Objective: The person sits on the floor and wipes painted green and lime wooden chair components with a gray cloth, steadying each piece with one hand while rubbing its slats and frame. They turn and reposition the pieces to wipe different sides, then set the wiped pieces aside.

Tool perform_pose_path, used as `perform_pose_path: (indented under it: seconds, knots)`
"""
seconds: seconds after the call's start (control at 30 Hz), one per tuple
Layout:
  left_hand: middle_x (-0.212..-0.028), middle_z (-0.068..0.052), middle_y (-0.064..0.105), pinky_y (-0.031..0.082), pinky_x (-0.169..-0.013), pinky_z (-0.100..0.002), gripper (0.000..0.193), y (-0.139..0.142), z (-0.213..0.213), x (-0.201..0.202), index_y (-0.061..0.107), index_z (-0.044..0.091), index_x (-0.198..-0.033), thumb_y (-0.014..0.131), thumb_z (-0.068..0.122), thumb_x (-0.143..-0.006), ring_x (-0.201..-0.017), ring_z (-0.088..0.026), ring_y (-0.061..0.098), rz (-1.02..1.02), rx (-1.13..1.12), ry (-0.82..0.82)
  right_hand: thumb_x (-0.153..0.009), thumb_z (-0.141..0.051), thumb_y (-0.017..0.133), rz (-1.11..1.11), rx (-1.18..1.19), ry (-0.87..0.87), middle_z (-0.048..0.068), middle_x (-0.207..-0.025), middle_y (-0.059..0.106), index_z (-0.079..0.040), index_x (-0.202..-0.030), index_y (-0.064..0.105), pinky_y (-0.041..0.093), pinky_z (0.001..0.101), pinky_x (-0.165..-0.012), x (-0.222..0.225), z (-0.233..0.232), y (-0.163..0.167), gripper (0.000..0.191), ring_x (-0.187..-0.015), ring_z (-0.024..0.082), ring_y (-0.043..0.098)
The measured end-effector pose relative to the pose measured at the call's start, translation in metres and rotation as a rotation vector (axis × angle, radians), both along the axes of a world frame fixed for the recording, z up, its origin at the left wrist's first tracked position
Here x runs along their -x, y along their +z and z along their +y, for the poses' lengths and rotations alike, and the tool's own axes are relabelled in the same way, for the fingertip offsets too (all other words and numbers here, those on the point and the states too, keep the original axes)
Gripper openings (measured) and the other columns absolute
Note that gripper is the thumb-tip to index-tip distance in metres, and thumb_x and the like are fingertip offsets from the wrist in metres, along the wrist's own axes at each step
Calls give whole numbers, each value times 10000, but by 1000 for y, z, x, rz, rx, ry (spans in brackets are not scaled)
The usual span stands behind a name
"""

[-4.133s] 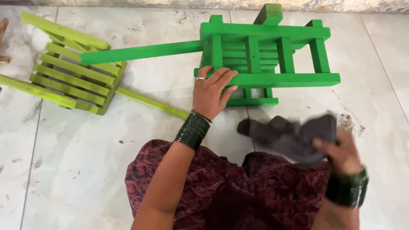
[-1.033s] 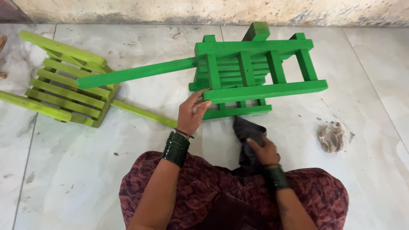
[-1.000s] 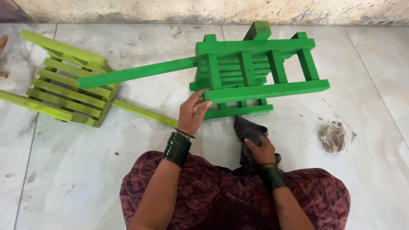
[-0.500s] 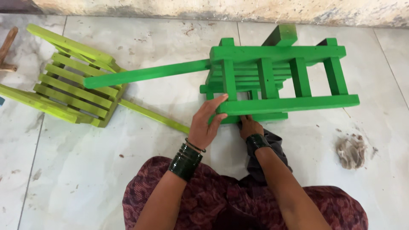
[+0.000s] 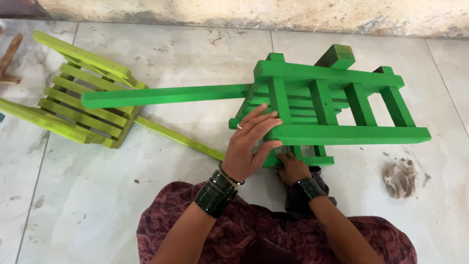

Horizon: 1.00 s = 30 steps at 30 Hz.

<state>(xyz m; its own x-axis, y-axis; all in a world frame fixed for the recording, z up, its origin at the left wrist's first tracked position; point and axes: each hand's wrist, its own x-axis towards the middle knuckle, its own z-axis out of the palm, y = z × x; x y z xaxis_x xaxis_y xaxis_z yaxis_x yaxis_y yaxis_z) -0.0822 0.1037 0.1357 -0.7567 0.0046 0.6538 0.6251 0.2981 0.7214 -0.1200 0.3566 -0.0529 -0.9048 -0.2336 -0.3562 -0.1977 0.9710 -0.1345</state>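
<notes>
Over at the left edge of the pale tiled floor [image 5: 146,205] lies a lime-green slatted wooden frame [image 5: 78,110], tilted, with a long leg running out towards you. Your left hand [image 5: 251,146], ringed and dark-bangled, lies spread flat on the bright green painted wooden stool frame [image 5: 332,115], which seems meant to keep it steady; that piece lies on its side near the middle of the floor, its long rail reaching over the lime frame. Its paint looks even and glossy. Your right hand [image 5: 292,168] presses a dark grey cloth [image 5: 300,195] against the lower rail; fingers are curled around it. A tuft of grey fluff [image 5: 400,178] sits towards the right edge.
</notes>
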Motion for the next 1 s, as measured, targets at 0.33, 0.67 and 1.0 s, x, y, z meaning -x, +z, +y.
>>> perform_pose_path:
  seconds: [0.33, 0.67, 1.0]
  knots:
    - [-1591, -93, 543, 414, -1299, -463, 359, 27, 35, 2, 560, 106, -1371, 675, 242, -1059, -1617, -313, 364, -56, -176, -280, -779, -313, 775, -106, 120, 15, 89, -1344, 603, -238, -1376, 564, 562, 479, -906, -76, 30, 63, 638, -1112, 357, 658]
    - [-1657, -106, 502, 362, -1331, -453, 367, -8, -8, 39, 494, 123, -1479, 543, 242, -1136, -1645, -297, 333, -61, -242, -190, -794, -355, 783, 19, 190, 75, 56, -1233, 677, -232, -1281, 641, 575, 480, -826, -84, 27, 115, 522, -1013, 354, 694]
    - [-1341, -50, 457, 506, -1223, -440, 531, -43, -65, 94, 398, 135, -1612, 493, 420, -1174, -1324, -163, 523, -281, -572, -387, -761, -418, 825, 38, 31, 167, 43, -1217, 673, -244, -1308, 637, 572, 469, -815, -46, 8, 147, 604, -982, 332, 700]
